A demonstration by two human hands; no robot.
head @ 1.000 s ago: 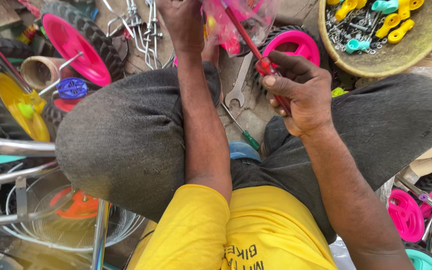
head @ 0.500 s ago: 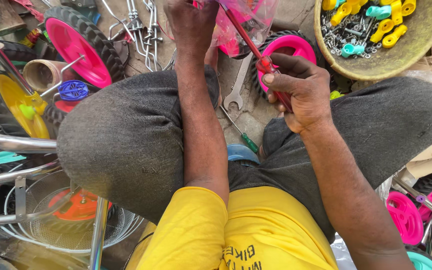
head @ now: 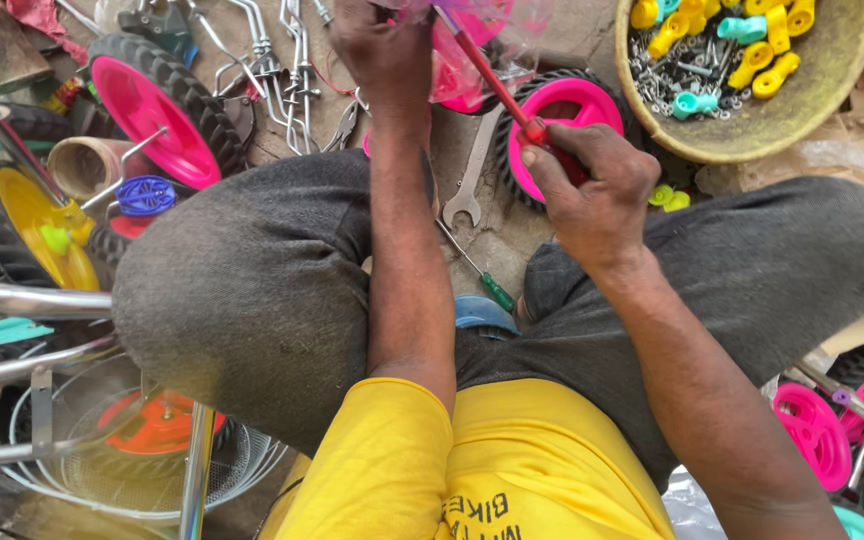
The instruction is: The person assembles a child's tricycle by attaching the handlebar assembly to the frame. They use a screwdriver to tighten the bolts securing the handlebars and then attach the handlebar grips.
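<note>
Right hand (head: pixel 592 190) closed in a firm grip round the red handle of a screwdriver (head: pixel 497 85), shaft angled up toward the top edge of view. Left hand (head: pixel 382 50) reaching forward, clasped on a clear plastic bag with pink parts (head: pixel 482 60), bag raised above the ground between the knees; fingers partly cut off by the frame. Screwdriver tip at the bag, exact contact not discernible. On the ground just beyond the right hand: pink wheel with black tyre (head: pixel 562 110), steel spanner (head: pixel 472 180) beside it, small green-handled screwdriver (head: pixel 477 275) nearer the body. Far right: round bowl (head: pixel 802 120) of yellow and teal plastic fittings. Far left: second pink wheel (head: pixel 147 105), yellow wheel (head: pixel 37 225) near it.
</note>
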